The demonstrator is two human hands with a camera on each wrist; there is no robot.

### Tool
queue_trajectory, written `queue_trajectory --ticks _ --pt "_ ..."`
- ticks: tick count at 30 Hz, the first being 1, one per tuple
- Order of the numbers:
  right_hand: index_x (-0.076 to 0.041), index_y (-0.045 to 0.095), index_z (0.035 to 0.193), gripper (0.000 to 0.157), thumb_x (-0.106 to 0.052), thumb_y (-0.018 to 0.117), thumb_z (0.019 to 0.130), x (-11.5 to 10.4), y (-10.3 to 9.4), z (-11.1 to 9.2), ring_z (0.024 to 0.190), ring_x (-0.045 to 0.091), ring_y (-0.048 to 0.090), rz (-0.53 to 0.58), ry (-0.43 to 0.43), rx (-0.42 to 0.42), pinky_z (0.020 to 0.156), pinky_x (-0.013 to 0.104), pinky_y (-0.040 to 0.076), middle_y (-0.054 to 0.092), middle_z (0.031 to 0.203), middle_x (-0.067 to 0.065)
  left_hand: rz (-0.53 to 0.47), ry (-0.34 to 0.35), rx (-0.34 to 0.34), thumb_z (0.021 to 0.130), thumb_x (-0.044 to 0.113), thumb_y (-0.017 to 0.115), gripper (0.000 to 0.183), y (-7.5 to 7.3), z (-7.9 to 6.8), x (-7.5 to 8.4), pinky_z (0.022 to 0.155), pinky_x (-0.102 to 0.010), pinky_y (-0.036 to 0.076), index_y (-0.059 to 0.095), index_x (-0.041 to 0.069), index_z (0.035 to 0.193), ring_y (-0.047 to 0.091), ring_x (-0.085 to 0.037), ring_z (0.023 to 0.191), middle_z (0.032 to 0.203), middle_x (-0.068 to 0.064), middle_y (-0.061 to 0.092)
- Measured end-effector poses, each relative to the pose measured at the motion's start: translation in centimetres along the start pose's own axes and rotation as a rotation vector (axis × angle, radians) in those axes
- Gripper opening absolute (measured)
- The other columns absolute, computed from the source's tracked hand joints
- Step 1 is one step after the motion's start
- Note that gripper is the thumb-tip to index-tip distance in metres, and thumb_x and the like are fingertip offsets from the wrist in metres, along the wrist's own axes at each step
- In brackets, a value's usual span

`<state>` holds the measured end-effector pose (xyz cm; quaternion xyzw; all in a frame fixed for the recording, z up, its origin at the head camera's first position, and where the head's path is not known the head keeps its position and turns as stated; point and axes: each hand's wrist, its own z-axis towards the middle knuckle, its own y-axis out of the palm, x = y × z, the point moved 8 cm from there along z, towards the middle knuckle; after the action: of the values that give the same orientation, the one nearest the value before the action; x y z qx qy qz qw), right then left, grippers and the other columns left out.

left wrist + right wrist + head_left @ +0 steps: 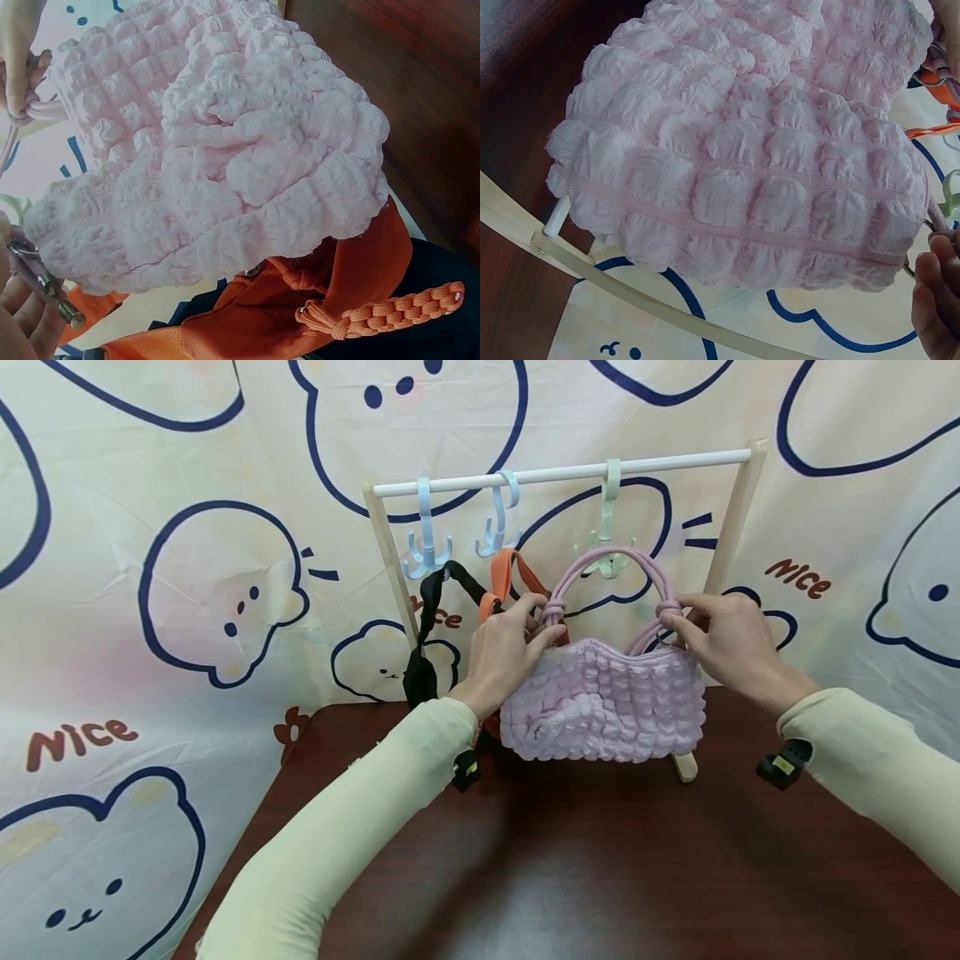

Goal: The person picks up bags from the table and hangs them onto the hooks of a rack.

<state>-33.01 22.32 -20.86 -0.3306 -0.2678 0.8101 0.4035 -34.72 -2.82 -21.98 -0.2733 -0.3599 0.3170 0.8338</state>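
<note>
A puffy pale-pink handbag (603,706) hangs between the two hands, just in front of a small rack. My left hand (501,647) pinches the base of its looped handle (611,553) on the left side, by the knot. On the other side, my right hand (731,639) pinches the handle's right base at its knot. The top of the loop overlaps a green hook (609,514) on the rack's bar; whether it is caught there I cannot tell. In the left wrist view the bag's quilted body (217,142) nearly fills the picture, with a metal fitting near the fingers.
The rack's white bar (555,475) also carries two blue hooks (426,539). Below them hang a black strap (422,672) and an orange bag (285,300) with a braided tassel. Dark wooden tabletop (600,860) lies beneath, and a patterned cloth (225,610) stands behind.
</note>
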Motion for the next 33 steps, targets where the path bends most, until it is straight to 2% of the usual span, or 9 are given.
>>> queue_trajectory --ticks 15,22,33 --pt "0.001 0.074 0.113 0.026 -0.019 0.07 0.097 -0.3 0.7 -0.2 0.057 0.017 0.055 -0.014 -0.05 0.007 0.049 0.024 0.037 0.07 0.069 0.012 0.002 0.012 -0.013 0.096 0.04 0.068 0.036 0.3 -0.1 0.1 0.065 -0.032 0.049 0.063 0.021 0.126 0.063 -0.012 0.071 0.087 0.002 0.072" --pt "0.0 0.074 0.114 0.026 -0.019 0.069 0.097 -0.2 0.9 -0.6 0.056 0.016 0.052 -0.016 -0.041 -0.001 0.049 0.025 0.035 0.069 0.068 0.011 -0.005 0.013 -0.022 0.096 0.04 0.069 0.036 0.5 -0.2 0.0 0.067 -0.034 0.052 0.063 0.021 0.126 0.066 -0.011 0.075 0.09 0.002 0.074" --pt "-0.001 0.074 0.116 0.028 -0.021 0.068 0.098 0.1 1.3 -0.7 0.055 0.015 0.052 -0.002 -0.031 -0.009 0.048 0.025 0.036 0.07 0.069 0.012 -0.002 0.011 -0.029 0.096 0.041 0.068 0.034 0.6 -0.3 -0.1 0.066 -0.033 0.05 0.063 0.021 0.124 0.064 -0.011 0.074 0.089 0.002 0.073"
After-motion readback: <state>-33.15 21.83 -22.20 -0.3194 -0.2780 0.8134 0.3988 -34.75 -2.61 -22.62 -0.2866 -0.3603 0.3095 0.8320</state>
